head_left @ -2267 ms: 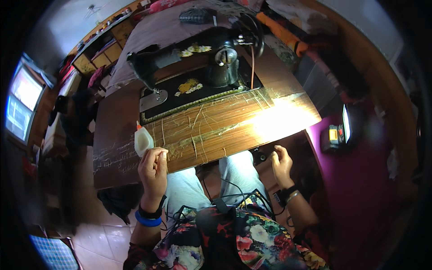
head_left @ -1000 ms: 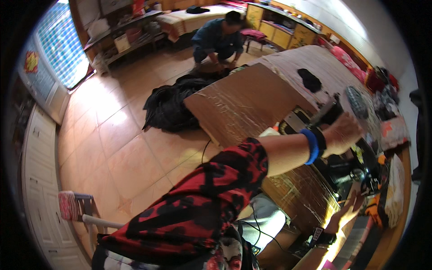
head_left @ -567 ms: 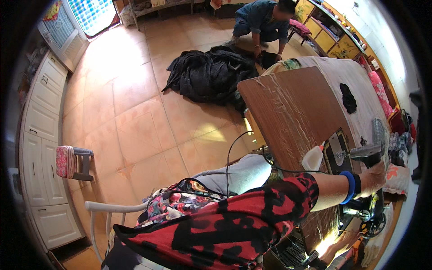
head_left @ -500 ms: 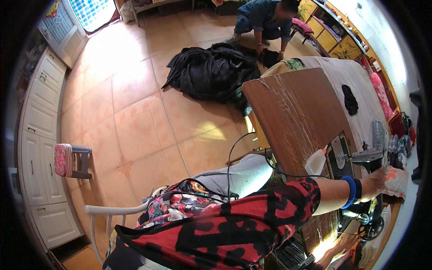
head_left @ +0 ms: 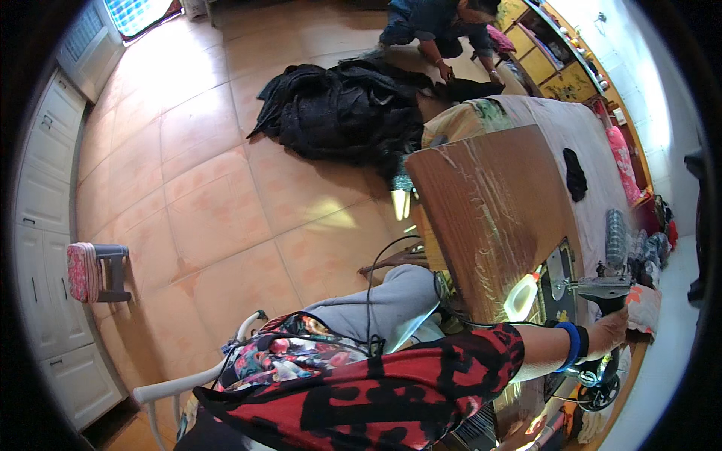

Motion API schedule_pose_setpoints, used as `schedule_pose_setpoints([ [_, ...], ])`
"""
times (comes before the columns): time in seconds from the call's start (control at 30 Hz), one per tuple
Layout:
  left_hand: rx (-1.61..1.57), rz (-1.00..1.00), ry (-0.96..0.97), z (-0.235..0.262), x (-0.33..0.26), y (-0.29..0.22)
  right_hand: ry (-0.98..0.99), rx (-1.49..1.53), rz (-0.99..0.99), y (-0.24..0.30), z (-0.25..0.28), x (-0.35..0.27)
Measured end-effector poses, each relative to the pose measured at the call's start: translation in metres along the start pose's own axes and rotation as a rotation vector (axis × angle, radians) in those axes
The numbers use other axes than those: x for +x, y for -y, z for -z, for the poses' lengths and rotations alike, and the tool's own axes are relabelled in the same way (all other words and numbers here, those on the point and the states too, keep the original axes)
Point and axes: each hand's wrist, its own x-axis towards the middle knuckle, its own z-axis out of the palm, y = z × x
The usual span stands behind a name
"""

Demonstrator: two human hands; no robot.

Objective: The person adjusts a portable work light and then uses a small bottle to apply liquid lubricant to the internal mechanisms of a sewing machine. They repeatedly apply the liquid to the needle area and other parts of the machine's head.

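Observation:
My left hand point(head_left: 608, 332), with a blue band at the wrist, reaches across to the sewing machine point(head_left: 602, 287). Its fingers curl against the dark arm of the machine, behind the silver end plate. My right hand point(head_left: 526, 432) shows only in part at the lower edge, near the machine's black handwheel point(head_left: 599, 393); glare and the frame edge hide its fingers. A white plastic bottle with an orange nozzle point(head_left: 520, 298) lies beside the machine's metal bed point(head_left: 558, 282), on the brown wooden table point(head_left: 496, 203).
A co-worker point(head_left: 432, 30) crouches behind a large heap of black cloth point(head_left: 338, 113) on the tiled floor. A pale-covered surface point(head_left: 553, 113) adjoins the table, with a small black piece point(head_left: 574, 174) on it. A padded stool point(head_left: 98, 272) stands at left, near white cabinets point(head_left: 45, 180).
The whole view has shifted a little. My right hand shows less, lower at the edge. The co-worker's hands have moved, and a black cloth piece is raised more between them.

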Motion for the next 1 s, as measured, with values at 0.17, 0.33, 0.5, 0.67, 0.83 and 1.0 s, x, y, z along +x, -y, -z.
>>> schedule_pose_setpoints([
  [0.17, -0.264, -0.048, -0.043, 0.017, -0.016, 0.029, 0.025, 0.010, -0.017, -0.017, 0.011, -0.025],
  [0.33, -0.455, -0.136, -0.166, 0.021, -0.023, 0.068, 0.105, 0.153, 0.039, -0.016, -0.005, -0.043],
  [0.5, -0.519, -0.337, 0.117, 0.041, -0.013, 0.108, 0.053, 0.442, 0.200, 0.009, -0.038, -0.066],
  [0.67, -0.347, -0.470, 0.051, 0.076, 0.002, 0.129, -0.068, 0.071, 0.265, 0.061, -0.028, -0.077],
  [0.83, -0.278, -0.515, 0.106, 0.074, 0.008, 0.127, -0.086, -0.042, 0.295, 0.091, -0.019, -0.079],
  [1.0, -0.250, -0.559, 0.045, 0.066, 0.012, 0.128, -0.055, -0.122, 0.249, 0.089, -0.014, -0.084],
])
